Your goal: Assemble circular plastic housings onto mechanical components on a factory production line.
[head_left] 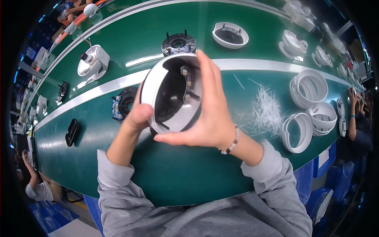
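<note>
Between my two hands, above the green table, I hold a round white plastic housing [149, 91] tilted on its side. A black inner part with small circuit pieces and dark prongs shows inside it. My left hand [139, 114] grips its left side, thumb on the white rim. On the right and below, my right hand [211, 106] wraps it, fingers along the top edge and thumb underneath. Just behind my left hand lies a black ring-shaped part with a blue circuit board [120, 107], partly hidden by the hand. The far side of the housing is out of sight.
Loose white strips [267, 110] lie in a pile right of my hands, beside stacked white rings [299, 132]. A black curved piece [72, 132] rests at left. Beyond a metal rail, a green belt carries a black round part [178, 42], a white housing [230, 35] and white assemblies [94, 63].
</note>
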